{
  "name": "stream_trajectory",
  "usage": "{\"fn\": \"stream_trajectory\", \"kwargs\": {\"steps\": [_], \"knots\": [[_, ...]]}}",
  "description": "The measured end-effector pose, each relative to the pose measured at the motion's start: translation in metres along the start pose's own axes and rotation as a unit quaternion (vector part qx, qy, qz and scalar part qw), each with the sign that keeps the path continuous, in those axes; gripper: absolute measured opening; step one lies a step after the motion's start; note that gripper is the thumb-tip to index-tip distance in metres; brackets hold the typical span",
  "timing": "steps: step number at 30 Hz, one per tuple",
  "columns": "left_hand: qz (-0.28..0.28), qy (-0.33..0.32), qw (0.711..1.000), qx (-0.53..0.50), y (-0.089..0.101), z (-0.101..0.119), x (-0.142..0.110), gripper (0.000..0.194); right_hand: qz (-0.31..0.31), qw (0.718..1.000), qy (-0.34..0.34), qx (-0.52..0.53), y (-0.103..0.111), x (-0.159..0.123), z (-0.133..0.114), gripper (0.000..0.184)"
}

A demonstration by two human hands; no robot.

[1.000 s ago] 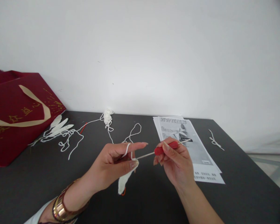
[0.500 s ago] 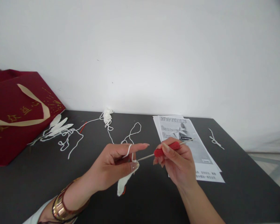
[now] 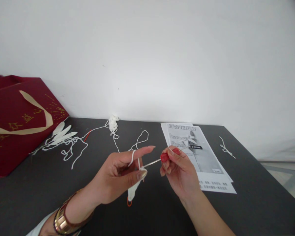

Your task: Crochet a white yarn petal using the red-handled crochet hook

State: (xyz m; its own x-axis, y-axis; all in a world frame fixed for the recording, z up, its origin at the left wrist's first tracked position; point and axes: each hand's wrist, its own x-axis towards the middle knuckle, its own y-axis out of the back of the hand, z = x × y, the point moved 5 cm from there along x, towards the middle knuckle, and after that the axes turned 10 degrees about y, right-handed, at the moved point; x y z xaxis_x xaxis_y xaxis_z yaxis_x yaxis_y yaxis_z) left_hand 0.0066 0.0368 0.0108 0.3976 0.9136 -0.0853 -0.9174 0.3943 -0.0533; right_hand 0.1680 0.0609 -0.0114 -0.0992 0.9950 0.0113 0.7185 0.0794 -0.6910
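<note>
My left hand (image 3: 118, 173) pinches a small white crocheted piece (image 3: 133, 192) between thumb and fingers, with white yarn (image 3: 133, 156) looped over the raised index finger. An orange loop (image 3: 129, 203) hangs at the bottom of the piece. My right hand (image 3: 178, 170) grips a crochet hook with a red handle (image 3: 167, 155). The hook's metal tip meets the top of the white piece beside my left thumb. Both hands hover above the dark table (image 3: 39, 190).
A dark red gift bag (image 3: 17, 124) with a beige ribbon lies at the far left. Beside it lie white crocheted petals (image 3: 62, 132) and tangled yarn (image 3: 113, 124). Printed instruction sheets (image 3: 199, 154) lie right of my hands, with a short yarn scrap (image 3: 225, 149) beyond them.
My right hand has turned, so less of the red handle shows. The white piece in my left hand has rotated and hangs narrower, with the orange loop now showing below it.
</note>
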Motion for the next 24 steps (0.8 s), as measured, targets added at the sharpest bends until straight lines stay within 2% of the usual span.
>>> {"fn": "stream_trajectory", "kwargs": {"steps": [7, 12, 19, 24], "knots": [[0.002, -0.019, 0.999, -0.027, 0.0015, -0.0014, 0.0013, 0.044, 0.018, 0.998, -0.047, 0.035, -0.0004, 0.0000, 0.0078, 0.016], [0.010, -0.038, 0.998, -0.042, 0.0017, 0.0002, 0.0009, 0.044, 0.010, 0.999, -0.032, 0.039, -0.0005, -0.0004, 0.0053, 0.017], [0.011, -0.042, 0.997, -0.064, 0.0030, -0.0032, 0.0002, 0.045, -0.001, 0.998, -0.046, 0.047, 0.0004, -0.0001, 0.0078, 0.019], [0.015, -0.047, 0.997, -0.061, 0.0021, -0.0013, 0.0004, 0.044, -0.008, 1.000, -0.011, 0.027, -0.0004, 0.0002, 0.0028, 0.017]]}}
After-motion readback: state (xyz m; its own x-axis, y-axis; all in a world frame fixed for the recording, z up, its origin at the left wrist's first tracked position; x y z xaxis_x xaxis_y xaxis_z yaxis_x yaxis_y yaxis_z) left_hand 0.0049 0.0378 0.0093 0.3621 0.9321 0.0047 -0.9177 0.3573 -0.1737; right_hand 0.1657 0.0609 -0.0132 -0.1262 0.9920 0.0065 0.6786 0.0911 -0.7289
